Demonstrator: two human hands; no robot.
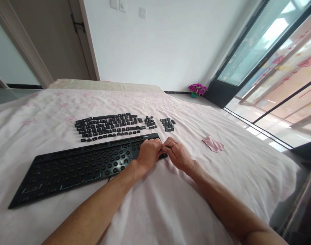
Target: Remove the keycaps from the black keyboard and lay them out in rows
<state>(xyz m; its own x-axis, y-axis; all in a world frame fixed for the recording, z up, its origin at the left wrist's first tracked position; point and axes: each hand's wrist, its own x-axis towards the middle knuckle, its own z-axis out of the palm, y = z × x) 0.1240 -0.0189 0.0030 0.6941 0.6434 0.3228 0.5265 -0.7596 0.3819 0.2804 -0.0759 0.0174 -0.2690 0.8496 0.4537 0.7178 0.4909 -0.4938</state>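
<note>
A black keyboard base with its keycaps taken off lies on the pink-flowered sheet. My left hand rests curled on the base's right end. My right hand is just beside it at that corner, fingers pinched together; what they pinch is too small to tell. Behind the base, the loose black keycaps lie in rows. Two smaller groups of keycaps lie further right.
A small pink cloth lies on the sheet to the right of my hands. A pot of purple flowers stands on the floor by the glass door. The bed's right edge drops off near the window.
</note>
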